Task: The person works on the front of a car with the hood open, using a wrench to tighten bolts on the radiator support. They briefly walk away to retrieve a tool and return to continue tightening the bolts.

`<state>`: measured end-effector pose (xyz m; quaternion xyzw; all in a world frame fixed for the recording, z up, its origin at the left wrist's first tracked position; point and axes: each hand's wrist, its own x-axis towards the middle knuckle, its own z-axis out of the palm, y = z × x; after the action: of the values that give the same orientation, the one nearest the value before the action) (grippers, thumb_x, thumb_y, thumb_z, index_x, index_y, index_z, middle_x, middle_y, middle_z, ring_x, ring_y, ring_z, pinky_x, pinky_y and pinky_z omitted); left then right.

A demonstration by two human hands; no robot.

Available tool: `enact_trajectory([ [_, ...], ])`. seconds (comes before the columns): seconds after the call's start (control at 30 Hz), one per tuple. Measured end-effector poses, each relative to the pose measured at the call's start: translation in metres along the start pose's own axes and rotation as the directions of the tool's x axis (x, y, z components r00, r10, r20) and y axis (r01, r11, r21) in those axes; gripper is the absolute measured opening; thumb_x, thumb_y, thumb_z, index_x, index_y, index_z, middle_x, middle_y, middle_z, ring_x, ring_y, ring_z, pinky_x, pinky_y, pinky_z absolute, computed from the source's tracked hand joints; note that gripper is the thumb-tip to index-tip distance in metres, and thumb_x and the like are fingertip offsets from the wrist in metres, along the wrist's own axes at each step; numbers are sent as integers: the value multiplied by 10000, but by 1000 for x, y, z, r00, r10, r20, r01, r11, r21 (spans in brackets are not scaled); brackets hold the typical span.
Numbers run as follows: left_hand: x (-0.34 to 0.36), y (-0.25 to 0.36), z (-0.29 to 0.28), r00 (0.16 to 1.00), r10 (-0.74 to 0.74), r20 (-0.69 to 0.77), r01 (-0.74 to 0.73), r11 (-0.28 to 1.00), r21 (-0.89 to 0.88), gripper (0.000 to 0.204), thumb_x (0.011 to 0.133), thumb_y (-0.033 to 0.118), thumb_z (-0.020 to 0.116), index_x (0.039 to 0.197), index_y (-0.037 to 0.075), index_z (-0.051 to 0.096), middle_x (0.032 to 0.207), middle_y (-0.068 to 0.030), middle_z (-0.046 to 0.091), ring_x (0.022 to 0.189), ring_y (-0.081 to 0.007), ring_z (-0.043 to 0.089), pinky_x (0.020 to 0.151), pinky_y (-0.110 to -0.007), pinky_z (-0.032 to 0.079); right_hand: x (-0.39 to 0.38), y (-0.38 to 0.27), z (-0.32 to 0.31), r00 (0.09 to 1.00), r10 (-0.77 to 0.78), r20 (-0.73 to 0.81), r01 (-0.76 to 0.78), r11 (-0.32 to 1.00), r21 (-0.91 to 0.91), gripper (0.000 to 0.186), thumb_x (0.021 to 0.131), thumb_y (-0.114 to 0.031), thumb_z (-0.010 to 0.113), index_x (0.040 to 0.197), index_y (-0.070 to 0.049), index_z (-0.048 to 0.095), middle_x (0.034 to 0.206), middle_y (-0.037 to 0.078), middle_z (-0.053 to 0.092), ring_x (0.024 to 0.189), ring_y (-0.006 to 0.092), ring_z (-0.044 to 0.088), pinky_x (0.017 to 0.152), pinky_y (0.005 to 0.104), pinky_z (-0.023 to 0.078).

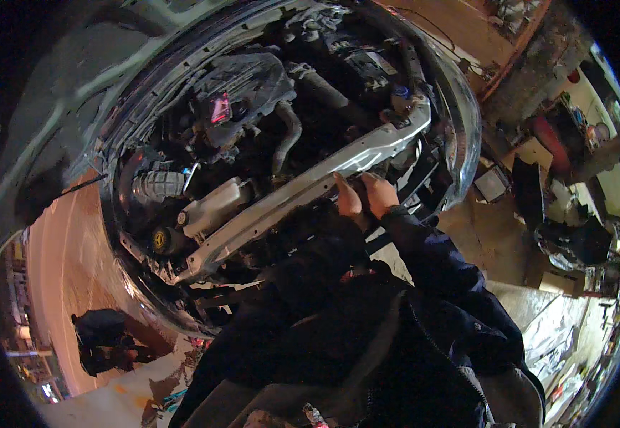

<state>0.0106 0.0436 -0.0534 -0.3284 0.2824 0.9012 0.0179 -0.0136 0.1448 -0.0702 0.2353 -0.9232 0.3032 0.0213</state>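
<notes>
Both my hands are at the near side of a silver metal crossbar [303,184] that runs slantwise across the front of an open engine bay. My left hand [350,198] has its thumb pointing up against the bar's edge, and its other fingers curl down out of sight. Close beside it on the right, my right hand [380,195] is closed, knuckles up, just below the bar. Whatever the two hands hold is small or hidden beneath them. Dark sleeves cover both forearms.
Beyond the bar lie a dark engine cover [242,82], a curved hose [288,135] and a pale plastic reservoir [213,207]. A yellow-marked black cap [160,240] is at left. The raised hood [46,121] hangs at upper left. Boxes and loose parts clutter the floor at right.
</notes>
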Motion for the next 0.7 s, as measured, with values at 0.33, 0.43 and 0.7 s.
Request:
enact_trajectory([
  [0.33,-59,29,43,981,84,-176,-55,985,165,887,1028,801,366,1542,89,494,1458,-96,600,1277,-274,587,1109,-429,465,2,-16,-8,997,69,32,-71,996,56,255,955,-132,551,1168,-34,652,1172,225,706,1031,463,692,855,553,567],
  [0.43,-42,23,28,981,145,-126,-121,975,185,850,1037,773,387,1539,98,504,1449,-103,609,1270,-272,597,1100,-430,475,3,-16,-1,987,162,-23,-158,981,116,234,918,-93,607,1144,-34,617,1112,230,677,1017,483,665,845,532,556],
  [0.7,-16,11,16,963,249,-104,-195,908,371,751,1063,699,440,1533,120,529,1423,-121,635,1250,-267,623,1075,-433,502,5,-21,2,984,166,57,-170,983,67,244,1001,-294,605,1105,-78,648,1103,198,698,985,431,703,809,540,570],
])
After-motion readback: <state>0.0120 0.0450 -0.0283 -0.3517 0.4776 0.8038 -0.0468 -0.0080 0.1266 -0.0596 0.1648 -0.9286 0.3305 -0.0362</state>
